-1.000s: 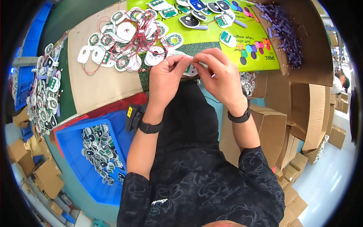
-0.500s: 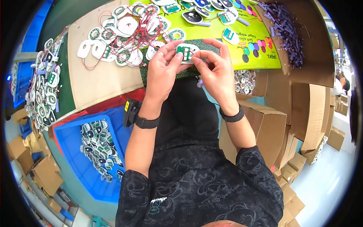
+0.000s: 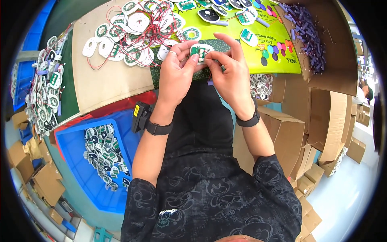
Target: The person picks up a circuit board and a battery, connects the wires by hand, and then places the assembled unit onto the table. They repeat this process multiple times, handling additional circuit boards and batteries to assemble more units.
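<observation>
Above the table's near edge, my left hand (image 3: 177,74) holds a small white plastic casing with a green circuit board (image 3: 200,51), its thumb resting on the near side. My right hand (image 3: 231,78) is closed in a pinch at the casing's right edge, the index finger bent against the thumb. Whatever sits between those fingertips is too small to make out. Below them the end of a purple cylinder (image 3: 210,82) shows, partly covered by my right hand. Further left lies a tangled heap of white ring-shaped parts with red wires (image 3: 139,36).
Several white casings with boards (image 3: 248,37) lie on a lime-green printed sheet (image 3: 278,64). An open carton (image 3: 338,60) at the far right holds many purple cylinders (image 3: 308,36). A blue bin (image 3: 74,161) of assembled pieces stands lower left. Cardboard boxes (image 3: 282,133) stand to the right.
Both hands stay at the casing, which has tilted slightly. My right index finger and thumb have shifted a little along its edge. The purple cylinder below has moved up and left, more hidden now.
</observation>
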`<state>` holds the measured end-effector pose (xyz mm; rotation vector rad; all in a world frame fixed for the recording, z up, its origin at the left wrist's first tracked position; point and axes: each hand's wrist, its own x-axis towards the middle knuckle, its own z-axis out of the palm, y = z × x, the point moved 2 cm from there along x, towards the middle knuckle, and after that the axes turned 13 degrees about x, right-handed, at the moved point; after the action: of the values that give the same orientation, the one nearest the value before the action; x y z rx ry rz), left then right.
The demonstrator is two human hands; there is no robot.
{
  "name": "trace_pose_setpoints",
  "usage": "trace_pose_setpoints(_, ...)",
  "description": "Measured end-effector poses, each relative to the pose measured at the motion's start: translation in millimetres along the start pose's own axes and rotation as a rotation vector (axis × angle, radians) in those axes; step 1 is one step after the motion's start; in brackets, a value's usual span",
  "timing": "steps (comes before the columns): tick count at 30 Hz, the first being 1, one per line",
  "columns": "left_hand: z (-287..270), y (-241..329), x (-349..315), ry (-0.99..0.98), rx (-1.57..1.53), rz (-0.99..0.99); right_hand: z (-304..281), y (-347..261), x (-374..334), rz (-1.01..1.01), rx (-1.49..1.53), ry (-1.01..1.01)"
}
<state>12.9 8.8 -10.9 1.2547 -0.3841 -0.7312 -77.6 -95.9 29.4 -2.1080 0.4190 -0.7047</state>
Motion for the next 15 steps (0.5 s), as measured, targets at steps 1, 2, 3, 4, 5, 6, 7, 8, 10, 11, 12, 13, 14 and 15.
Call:
trace_pose_setpoints(1,0.5,-0.6,0.2,0.006,0.011,0.011,-0.1,-0.1,1.1,-0.028,-0.01,-0.011)
trace_pose_setpoints(2,0.0,-0.3,-0.2,0.007,0.013,0.01,-0.5,1.8,2.4,-0.027,-0.008,-0.011)
trace_pose_setpoints(3,-1.0,0.5,-0.8,0.016,-0.006,0.008,-1.1,5.1,3.9,0.014,0.051,-0.032)
trace_pose_setpoints(4,-1.6,0.9,-1.6,0.025,-0.024,0.006,-1.1,7.2,3.9,0.056,0.11,-0.053)
trace_pose_setpoints(5,-0.7,1.0,-1.2,0.023,-0.023,0.008,0.0,7.0,2.0,0.055,0.11,-0.05)
trace_pose_setpoints(6,0.1,1.1,-0.9,0.028,0.002,0.017,2.3,6.3,-1.5,0.054,0.09,-0.01)
trace_pose_setpoints(7,0.9,1.2,-0.4,0.033,0.028,0.027,3.3,5.5,-3.5,0.053,0.071,0.03)
trace_pose_setpoints(8,0.9,0.8,-0.9,0.036,0.031,0.025,4.7,3.9,-4.4,0.054,0.075,0.028)
trace_pose_setpoints(10,2.0,1.0,-0.4,0.036,0.018,0.038,5.0,-0.2,-5.0,0.013,-0.01,0.071)
trace_pose_setpoints(11,2.0,1.7,-0.4,0.035,0.021,0.036,4.6,1.1,-4.8,0.015,-0.008,0.073)
trace_pose_setpoints(12,1.9,2.3,-0.4,0.039,0.014,0.031,4.1,3.1,-3.4,-0.011,0.003,0.062)
trace_pose_setpoints(13,1.6,2.5,-0.7,0.043,0.008,0.026,3.9,4.3,-2.8,-0.037,0.014,0.05)
trace_pose_setpoints(14,1.6,2.0,-0.2,0.041,0.008,0.025,3.3,5.6,-2.6,-0.036,0.013,0.052)
trace_pose_setpoints(15,0.9,0.9,0.2,0.048,0.016,0.02,2.9,7.4,-2.7,-0.015,0.058,0.06)
